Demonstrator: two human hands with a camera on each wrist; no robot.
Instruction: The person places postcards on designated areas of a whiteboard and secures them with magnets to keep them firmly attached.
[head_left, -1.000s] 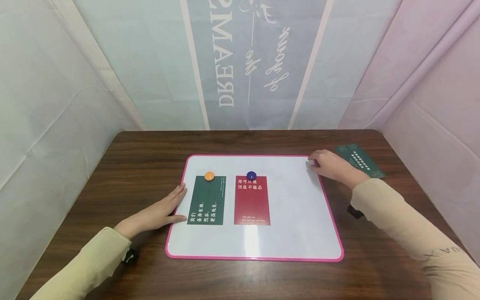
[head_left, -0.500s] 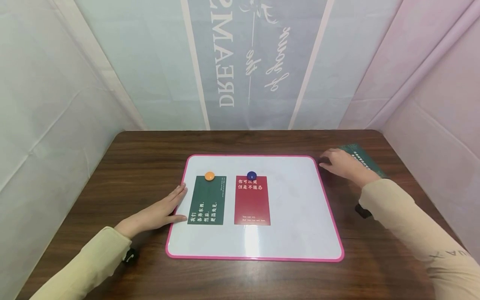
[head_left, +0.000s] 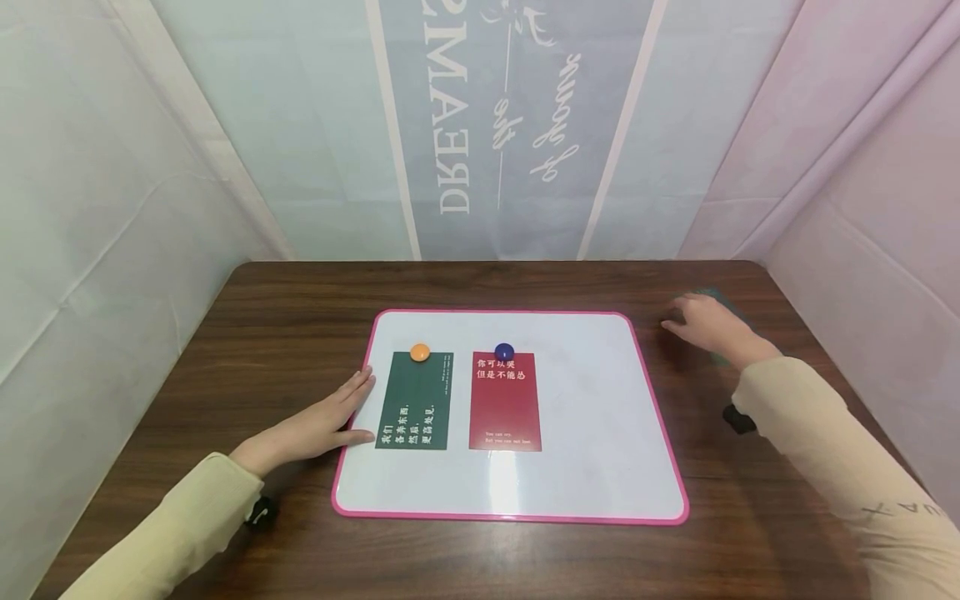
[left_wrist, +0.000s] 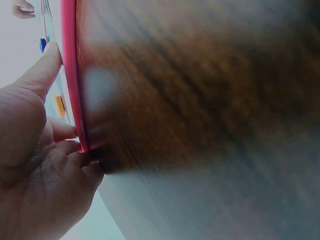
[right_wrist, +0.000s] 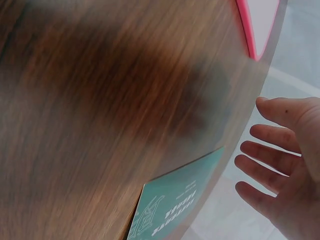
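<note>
A whiteboard (head_left: 592, 417) with a pink rim lies flat on the wooden table. On it are a green card (head_left: 415, 400) under an orange magnet (head_left: 420, 352) and a red card (head_left: 506, 404) under a dark blue magnet (head_left: 504, 352). My left hand (head_left: 318, 425) rests at the board's left edge, fingers extended over the rim; the left wrist view shows its thumb and fingertips at the pink rim (left_wrist: 72, 75). To the right of the board, my right hand (head_left: 708, 323) hovers with spread fingers and holds nothing. Another green card (right_wrist: 175, 200) lies on the table, partly hidden beneath that hand in the head view.
The dark wooden table (head_left: 480, 558) extends around the board. Pale fabric curtains stand behind and at both sides, the back one (head_left: 517, 125) bearing white lettering. A dark strap piece (head_left: 260, 511) shows at the left wrist.
My right hand has moved right, from the board's upper right corner to over the second green card, covering most of it. The left hand and the board have stayed in place.
</note>
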